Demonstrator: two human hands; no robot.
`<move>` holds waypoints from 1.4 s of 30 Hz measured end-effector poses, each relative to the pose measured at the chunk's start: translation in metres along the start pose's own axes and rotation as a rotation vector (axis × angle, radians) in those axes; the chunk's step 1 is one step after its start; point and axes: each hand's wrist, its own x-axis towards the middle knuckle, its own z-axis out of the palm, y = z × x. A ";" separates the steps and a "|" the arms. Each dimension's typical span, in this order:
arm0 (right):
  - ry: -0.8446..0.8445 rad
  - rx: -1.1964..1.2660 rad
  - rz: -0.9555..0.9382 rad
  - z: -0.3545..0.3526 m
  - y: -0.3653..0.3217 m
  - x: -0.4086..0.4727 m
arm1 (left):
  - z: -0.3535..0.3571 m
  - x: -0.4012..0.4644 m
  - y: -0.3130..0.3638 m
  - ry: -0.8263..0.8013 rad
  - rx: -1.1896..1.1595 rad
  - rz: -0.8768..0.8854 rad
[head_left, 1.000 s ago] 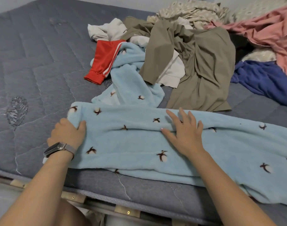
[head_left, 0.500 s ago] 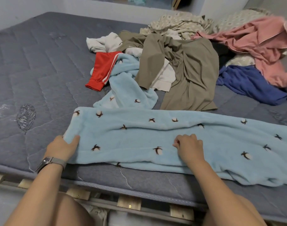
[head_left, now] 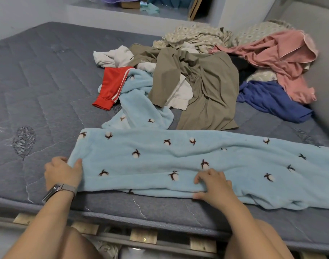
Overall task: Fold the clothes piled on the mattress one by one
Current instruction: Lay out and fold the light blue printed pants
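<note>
Light blue fleece trousers [head_left: 178, 157] with a small dark-and-white pattern lie stretched left to right along the near edge of the grey mattress [head_left: 47, 90]. My left hand [head_left: 63, 171], with a watch on its wrist, pinches the garment's left end. My right hand [head_left: 214, 185] grips the near edge of the trousers at the middle, thumb under the fabric. Behind them sits the pile: a matching light blue fleece piece [head_left: 139, 107], a red garment with white stripes [head_left: 113, 86], olive clothes [head_left: 206, 86] and white ones [head_left: 113, 57].
Further right in the pile are a pink garment [head_left: 279, 58], a dark blue one [head_left: 272, 100] and patterned beige fabric [head_left: 197, 36]. A grey wall or cushion [head_left: 324, 71] bounds the right side. Wooden bed slats [head_left: 143, 237] show below the mattress's near edge.
My right hand slid from flat on the middle of the trousers back to their near edge and closed on it. My left hand kept its hold on the left end. The view tilted up.
</note>
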 end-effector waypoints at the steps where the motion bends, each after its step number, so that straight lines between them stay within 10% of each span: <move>1: 0.040 -0.021 0.006 0.002 0.000 0.001 | -0.001 -0.003 0.002 0.035 0.004 0.008; 11: 0.222 -0.005 -0.041 0.003 0.001 -0.011 | -0.009 -0.001 -0.013 -0.144 0.152 0.033; 17: -0.035 0.004 -0.028 0.007 0.008 -0.027 | -0.006 -0.008 -0.003 -0.076 -0.014 0.005; 21: 0.310 0.178 -0.037 0.005 0.009 -0.015 | -0.006 -0.003 -0.006 -0.067 -0.234 -0.167; 27: 0.022 -0.069 0.003 0.015 0.010 -0.003 | -0.002 -0.012 -0.010 -0.073 -0.802 -0.504; 32: 0.220 0.356 0.061 0.008 0.034 0.004 | -0.007 -0.042 0.031 -0.474 -1.246 -0.542; 42: 0.548 0.687 0.261 -0.034 0.127 -0.033 | 0.000 -0.168 0.178 -0.607 -1.090 0.262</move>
